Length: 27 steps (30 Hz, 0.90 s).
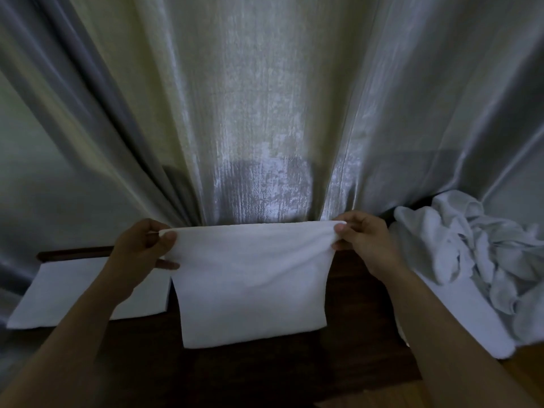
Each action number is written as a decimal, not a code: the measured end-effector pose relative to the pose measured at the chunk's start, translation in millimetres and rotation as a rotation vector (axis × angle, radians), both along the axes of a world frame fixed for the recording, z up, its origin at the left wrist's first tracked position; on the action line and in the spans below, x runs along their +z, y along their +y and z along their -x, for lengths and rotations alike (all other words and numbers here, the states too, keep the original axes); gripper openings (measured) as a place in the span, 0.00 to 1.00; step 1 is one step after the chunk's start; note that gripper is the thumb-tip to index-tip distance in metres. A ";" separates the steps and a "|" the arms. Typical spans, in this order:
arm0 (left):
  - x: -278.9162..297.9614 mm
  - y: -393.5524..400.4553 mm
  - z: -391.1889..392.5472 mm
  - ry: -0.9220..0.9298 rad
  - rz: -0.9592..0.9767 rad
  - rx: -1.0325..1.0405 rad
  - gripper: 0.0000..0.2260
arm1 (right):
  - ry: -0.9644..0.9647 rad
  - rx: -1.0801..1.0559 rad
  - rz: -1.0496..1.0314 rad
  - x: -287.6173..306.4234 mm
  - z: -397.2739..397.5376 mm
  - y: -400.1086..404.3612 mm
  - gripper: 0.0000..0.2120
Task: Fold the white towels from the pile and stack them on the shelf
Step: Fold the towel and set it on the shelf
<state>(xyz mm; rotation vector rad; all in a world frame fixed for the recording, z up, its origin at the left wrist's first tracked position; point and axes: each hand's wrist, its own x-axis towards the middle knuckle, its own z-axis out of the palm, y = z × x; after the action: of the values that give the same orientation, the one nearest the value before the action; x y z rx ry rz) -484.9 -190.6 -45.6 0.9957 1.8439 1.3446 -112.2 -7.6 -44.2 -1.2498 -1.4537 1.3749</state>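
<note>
Landmark: dark wood surface, ref. for all positions below; a shelf as such can't be identified.
Towel in hand: white towel held up over centre of the surface, top edge stretched level, body hanging; lower edge appears at or near the surface, contact not clear.
Left hand: left hand pinches the towel's top-left corner, thumb on the front, other fingers mostly behind the cloth.
Right hand: right hand pinches the top-right corner, thumb and fingers clamped on the cloth.
Done so far: one folded towel lies flat on the left part of the surface, left of the held one, partly under the left forearm. Count of layers: can't tell.
Left to do: unfolded pile sits on the right part of the surface, crumpled, several pcs; exact no. not readable.
Progress, est.: early. One item finished, one mid-fold (looks already halved), pile largely untouched.
Containers: none visible; no basket or bin in shot.
Backdrop: grey curtain hangs behind the surface's far edge.
</note>
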 end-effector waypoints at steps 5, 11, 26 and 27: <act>26.0 19.9 -0.1 -0.036 -0.061 0.046 0.08 | 0.046 0.035 0.029 24.5 5.8 14.8 0.06; 70.5 38.7 3.1 -0.024 -0.274 0.075 0.04 | 0.068 0.020 -0.155 75.7 14.4 39.5 0.05; -89.3 -113.9 -33.9 0.170 0.210 -0.218 0.06 | -0.478 0.310 -0.095 -64.9 -59.5 -98.6 0.11; -106.4 -126.0 -37.5 0.103 0.280 -0.218 0.05 | -0.516 0.335 -0.047 -79.6 -64.5 -111.4 0.10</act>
<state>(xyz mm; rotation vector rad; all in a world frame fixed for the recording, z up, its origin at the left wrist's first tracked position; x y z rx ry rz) -447.4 -316.6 -151.9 1.0944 1.8738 0.8934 -47.6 -118.9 -123.7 -1.4454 -2.1154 1.2661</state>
